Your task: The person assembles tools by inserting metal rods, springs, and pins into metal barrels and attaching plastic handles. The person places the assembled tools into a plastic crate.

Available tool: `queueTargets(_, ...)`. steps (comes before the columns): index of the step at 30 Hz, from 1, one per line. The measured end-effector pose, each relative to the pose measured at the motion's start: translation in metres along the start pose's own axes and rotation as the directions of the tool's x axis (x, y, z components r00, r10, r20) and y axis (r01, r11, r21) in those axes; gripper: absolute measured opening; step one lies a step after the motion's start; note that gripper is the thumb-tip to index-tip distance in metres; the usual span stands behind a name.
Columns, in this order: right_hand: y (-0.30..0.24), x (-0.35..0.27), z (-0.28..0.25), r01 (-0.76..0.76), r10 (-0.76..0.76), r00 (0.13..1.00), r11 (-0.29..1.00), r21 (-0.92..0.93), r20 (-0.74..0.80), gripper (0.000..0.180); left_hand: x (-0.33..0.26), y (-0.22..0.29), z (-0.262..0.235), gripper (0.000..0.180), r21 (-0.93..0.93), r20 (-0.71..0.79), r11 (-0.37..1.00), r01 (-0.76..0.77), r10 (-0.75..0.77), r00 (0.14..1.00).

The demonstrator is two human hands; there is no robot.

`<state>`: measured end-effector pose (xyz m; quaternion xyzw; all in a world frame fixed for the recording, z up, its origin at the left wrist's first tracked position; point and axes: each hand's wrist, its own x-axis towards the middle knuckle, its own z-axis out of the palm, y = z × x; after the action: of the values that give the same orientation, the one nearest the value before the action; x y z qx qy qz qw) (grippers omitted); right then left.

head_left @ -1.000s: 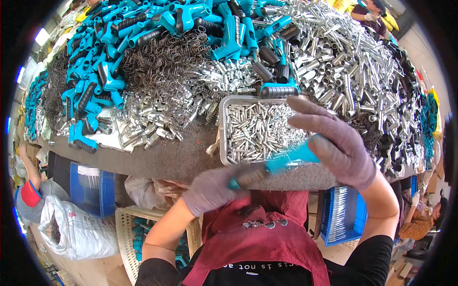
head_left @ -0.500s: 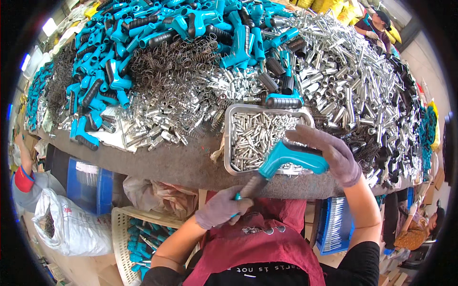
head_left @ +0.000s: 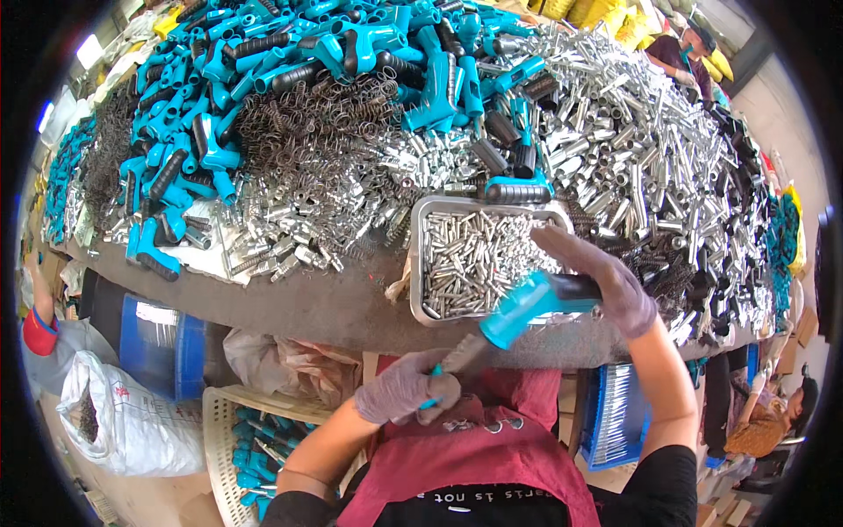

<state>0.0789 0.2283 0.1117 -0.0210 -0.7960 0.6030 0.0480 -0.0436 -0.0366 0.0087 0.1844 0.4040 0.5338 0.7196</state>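
Observation:
Above the bench edge is a teal pistol-shaped tool body (head_left: 520, 312) with a black grip, slanting from lower left to upper right. My left hand (head_left: 399, 388), in a grey-purple glove, is closed round the lower end of a dark sleeve-like piece (head_left: 464, 353) in line with the body; a bit of teal shows at its fingers. My right hand (head_left: 619, 290), gloved alike, has its fingers stretched out flat, the palm against or close by the grip end. Behind the tool stands a metal tray (head_left: 419, 263) of small silver pins (head_left: 465, 259).
Teal tool bodies (head_left: 215, 145), dark springs (head_left: 320, 114) and silver tubes (head_left: 632, 149) are heaped across the bench (head_left: 290, 303). A cream basket (head_left: 215, 439) holds teal tools at lower left. Blue crates (head_left: 615, 413) flank me. Other people (head_left: 685, 57) are at the far right and sides.
The teal body has turned about its length, so the black grip now faces up more. The left hand's grip has shifted slightly; the right hand stays flat by the handle.

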Motion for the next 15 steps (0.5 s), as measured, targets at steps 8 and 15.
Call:
queueTargets(8, 0.004, 0.004, -0.018, -0.094, 0.102, 0.991, 0.992, -0.088, 0.089, 0.075, 0.005, 0.012, 0.033, 0.044, 0.617, -0.075, 0.778, -0.117, 0.206, 0.976)
queueTargets(15, -0.048, 0.019, 0.013, 0.399, -0.27, 0.9, 0.828, -0.394, 0.344, 0.072, 0.013, 0.01, 0.03, 0.053, 0.679, -0.251, 0.728, 0.101, 0.1, 0.963)
